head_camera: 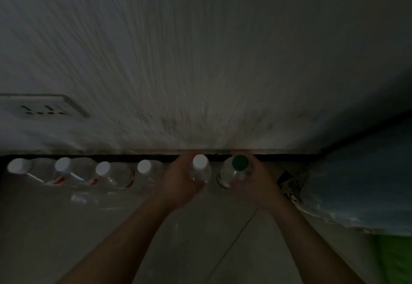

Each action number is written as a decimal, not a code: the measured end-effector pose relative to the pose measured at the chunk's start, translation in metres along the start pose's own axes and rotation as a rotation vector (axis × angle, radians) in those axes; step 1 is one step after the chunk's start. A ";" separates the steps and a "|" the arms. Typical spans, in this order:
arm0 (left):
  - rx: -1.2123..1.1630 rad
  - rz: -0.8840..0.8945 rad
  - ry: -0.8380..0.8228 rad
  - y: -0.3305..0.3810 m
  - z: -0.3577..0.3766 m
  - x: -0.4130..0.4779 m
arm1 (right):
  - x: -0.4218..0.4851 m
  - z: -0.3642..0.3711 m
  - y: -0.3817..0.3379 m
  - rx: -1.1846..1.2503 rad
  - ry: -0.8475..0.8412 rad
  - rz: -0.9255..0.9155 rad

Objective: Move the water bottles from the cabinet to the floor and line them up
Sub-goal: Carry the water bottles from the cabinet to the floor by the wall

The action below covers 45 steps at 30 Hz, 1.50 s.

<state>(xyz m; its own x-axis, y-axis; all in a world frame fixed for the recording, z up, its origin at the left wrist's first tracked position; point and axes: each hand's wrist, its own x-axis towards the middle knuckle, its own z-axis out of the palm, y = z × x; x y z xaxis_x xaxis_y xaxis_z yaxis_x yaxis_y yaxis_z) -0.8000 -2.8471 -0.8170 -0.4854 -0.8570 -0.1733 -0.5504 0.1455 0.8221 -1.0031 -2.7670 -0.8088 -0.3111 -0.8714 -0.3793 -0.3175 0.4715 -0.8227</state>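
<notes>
The scene is dim. Several clear water bottles with white caps (103, 168) stand in a row on the floor along the foot of the wall, at the left. My left hand (179, 180) is wrapped around another white-capped bottle (200, 167) at the right end of that row. Just to its right, my right hand (256, 181) grips a clear bottle with a green cap (231, 172). Both held bottles stand upright close to the wall. The cabinet is out of sight.
A white wall (200, 60) fills the upper view, with a socket plate (42, 106) at the left. A bluish plastic-wrapped bundle (361, 181) lies at the right against the wall, something green (392, 259) below it. Pale tiled floor (55, 228) stretches in front.
</notes>
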 end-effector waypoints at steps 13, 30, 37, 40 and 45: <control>-0.026 0.074 0.018 -0.033 0.020 0.004 | 0.014 0.022 0.042 -0.020 0.044 -0.010; -0.017 0.090 -0.004 -0.032 0.021 -0.001 | 0.015 0.021 0.051 0.071 0.009 -0.013; -0.037 0.114 0.040 -0.011 0.002 -0.006 | 0.002 0.005 0.025 -0.008 -0.051 -0.066; -0.011 0.135 0.061 0.005 -0.012 -0.009 | -0.005 -0.006 0.002 -0.063 -0.043 -0.114; 0.139 0.220 0.073 0.028 -0.035 -0.017 | -0.022 -0.019 -0.043 -0.307 -0.007 -0.274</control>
<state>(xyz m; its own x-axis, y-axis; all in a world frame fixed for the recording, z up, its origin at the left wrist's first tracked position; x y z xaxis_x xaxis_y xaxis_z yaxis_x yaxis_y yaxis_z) -0.7833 -2.8455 -0.7719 -0.5564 -0.8297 0.0447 -0.5278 0.3945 0.7522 -1.0000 -2.7659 -0.7567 -0.1722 -0.9707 -0.1678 -0.6406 0.2397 -0.7295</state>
